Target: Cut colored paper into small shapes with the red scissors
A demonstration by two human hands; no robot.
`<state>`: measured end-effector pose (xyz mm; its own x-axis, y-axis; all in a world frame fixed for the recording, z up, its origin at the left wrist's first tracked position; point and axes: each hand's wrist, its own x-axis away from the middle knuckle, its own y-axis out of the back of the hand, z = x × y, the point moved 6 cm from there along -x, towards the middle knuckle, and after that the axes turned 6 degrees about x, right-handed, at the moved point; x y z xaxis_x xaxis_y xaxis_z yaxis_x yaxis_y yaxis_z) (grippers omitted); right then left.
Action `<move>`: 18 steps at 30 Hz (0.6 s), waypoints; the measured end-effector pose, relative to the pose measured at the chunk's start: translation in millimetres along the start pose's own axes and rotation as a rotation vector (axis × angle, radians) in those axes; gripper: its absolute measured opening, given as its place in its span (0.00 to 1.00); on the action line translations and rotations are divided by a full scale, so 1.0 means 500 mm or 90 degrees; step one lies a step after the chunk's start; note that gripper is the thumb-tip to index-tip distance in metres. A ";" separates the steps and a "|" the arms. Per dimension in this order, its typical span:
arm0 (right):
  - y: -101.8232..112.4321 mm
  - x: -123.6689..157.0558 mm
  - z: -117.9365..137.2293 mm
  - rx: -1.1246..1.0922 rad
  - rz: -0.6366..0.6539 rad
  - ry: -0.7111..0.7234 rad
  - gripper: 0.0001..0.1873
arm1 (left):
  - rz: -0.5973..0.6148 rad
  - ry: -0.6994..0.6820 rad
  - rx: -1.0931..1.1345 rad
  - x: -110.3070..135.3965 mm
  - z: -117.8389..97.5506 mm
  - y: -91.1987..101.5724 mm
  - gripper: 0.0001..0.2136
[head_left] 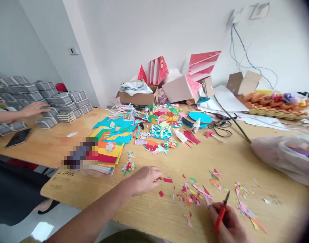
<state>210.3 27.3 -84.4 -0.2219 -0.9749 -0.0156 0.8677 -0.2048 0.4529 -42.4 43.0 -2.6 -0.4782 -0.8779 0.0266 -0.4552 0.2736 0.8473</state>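
My left hand (147, 179) is over the table with its fingers bent and pinched together. Right by its fingertips lies a small dark red paper piece (167, 180); whether the fingers grip it or something else is unclear. A second red paper bit (161, 194) is just below. At the lower right, my right hand (228, 221) is wrapped round a red-handled tool (221, 216) with a dark pointed tip aimed up and away. Between and beyond the hands are scattered coloured paper scraps (192, 195), with more scraps (242, 202) to the right.
Coloured paper sheets (107, 158), fish cutouts, blue discs (199, 117) and a glue bottle (195, 126) lie farther back. Boxes (139, 98) line the wall. A plastic bag (275, 155) is at right. Another person's hand (34, 110) reaches towards grey stacked bundles (65, 104).
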 end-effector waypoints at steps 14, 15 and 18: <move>-0.005 0.008 0.000 -0.009 -0.014 0.022 0.14 | 0.145 -0.050 -0.117 -0.018 -0.020 -0.075 0.06; -0.005 0.008 0.001 -0.004 -0.013 0.024 0.15 | 0.150 -0.048 -0.118 -0.018 -0.021 -0.074 0.06; -0.006 0.009 0.003 0.018 -0.007 0.021 0.14 | 0.166 -0.049 -0.120 -0.018 -0.024 -0.071 0.06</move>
<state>206.2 23.7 -84.6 -0.2164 -0.9750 -0.0498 0.8526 -0.2135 0.4770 -12.9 36.3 -26.2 -0.6188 -0.7536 0.2218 -0.1658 0.4012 0.9008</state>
